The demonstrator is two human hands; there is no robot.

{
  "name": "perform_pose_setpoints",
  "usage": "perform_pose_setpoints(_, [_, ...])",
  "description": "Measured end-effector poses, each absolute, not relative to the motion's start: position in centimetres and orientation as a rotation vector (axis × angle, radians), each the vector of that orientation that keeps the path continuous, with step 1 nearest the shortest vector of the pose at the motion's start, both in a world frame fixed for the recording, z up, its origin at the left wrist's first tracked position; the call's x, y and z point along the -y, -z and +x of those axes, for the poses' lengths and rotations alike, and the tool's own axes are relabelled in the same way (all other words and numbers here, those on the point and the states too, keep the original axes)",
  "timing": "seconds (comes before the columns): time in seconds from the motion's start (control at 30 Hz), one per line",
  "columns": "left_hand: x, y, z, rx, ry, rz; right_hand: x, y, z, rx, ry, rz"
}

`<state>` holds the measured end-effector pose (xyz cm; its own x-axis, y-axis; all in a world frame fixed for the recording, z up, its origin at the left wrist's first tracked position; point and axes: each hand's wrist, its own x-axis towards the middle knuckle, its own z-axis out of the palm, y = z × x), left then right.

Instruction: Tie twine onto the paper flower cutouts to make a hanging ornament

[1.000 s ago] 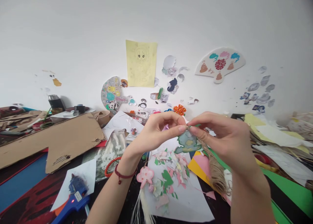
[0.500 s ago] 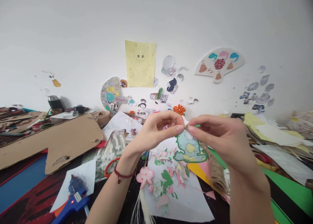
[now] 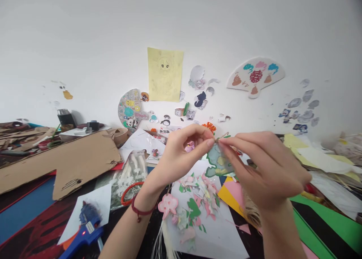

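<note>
A small pale-blue cutout [image 3: 216, 161] with a dark green edge and a yellow patch hangs below my fingertips, above the table. At its top is a bit of brown twine [image 3: 217, 140], its thin end sticking up to the right. Thumb and forefinger of my left hand [image 3: 188, 146] pinch the twine from the left. From the right, the fingers of my right hand [image 3: 263, 164] are closed on the same twine, hiding part of the cutout. Below lies a pink flower-shaped pendant [image 3: 167, 206] with a white tassel [image 3: 166, 238].
Pink and green paper scraps [image 3: 195, 206] lie on a white sheet [image 3: 220, 236]. A blue glue gun [image 3: 87, 232] with a lit red light rests at left, near cardboard [image 3: 85, 161]. A twine coil [image 3: 251, 212] and green sheets [image 3: 330, 213] lie at right.
My right hand has turned, its back more toward me, and covers more of the cutout. The cutout has tilted, and a twine end now shows above the fingers.
</note>
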<state>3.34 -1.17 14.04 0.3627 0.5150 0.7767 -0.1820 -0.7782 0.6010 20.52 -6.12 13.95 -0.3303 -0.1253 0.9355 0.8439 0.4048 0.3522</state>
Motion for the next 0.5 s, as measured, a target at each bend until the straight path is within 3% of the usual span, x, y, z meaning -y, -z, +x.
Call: perform_pose_setpoints(0.5, [1.78,-13.97,3.49,-0.366,-1.646,2.161,6.37,-13.44,20.14,1.676,1.086,-0.741])
